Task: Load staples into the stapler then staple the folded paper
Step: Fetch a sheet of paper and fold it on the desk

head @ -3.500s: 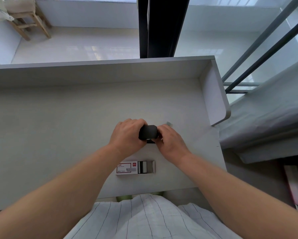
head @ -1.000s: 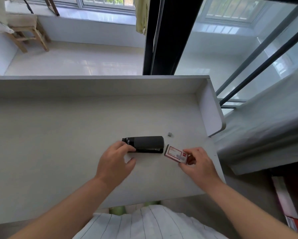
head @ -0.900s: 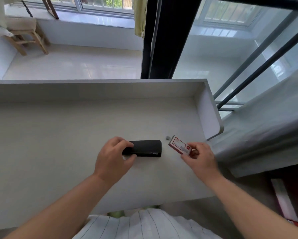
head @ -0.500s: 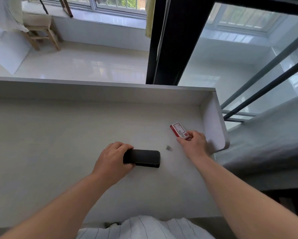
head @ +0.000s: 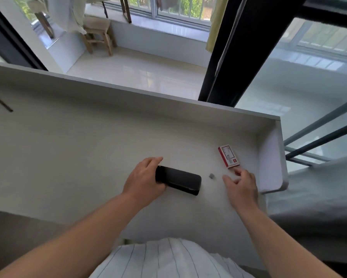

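Your left hand (head: pixel 143 180) grips left end of black stapler (head: pixel 179 180) — fingers curled over far edge, thumb under near side. Stapler lies flat on white desk (head: pixel 78 147), long axis running left-right. Your right hand (head: pixel 242 186) hovers above desk, fingers loosely spread, holding nothing; fingertips just beside near end of red-and-white staple box (head: pixel 228 156). Box lies flat near desk's right side panel (head: pixel 271 163). Small grey bit (head: pixel 211 176) sits between stapler and right hand — too small to identify.

The left hand (head: pixel 143 180) covers the black plastic stapler's (head: pixel 180 180) near end; the small grey piece (head: pixel 211 176) beside it is too small to identify.
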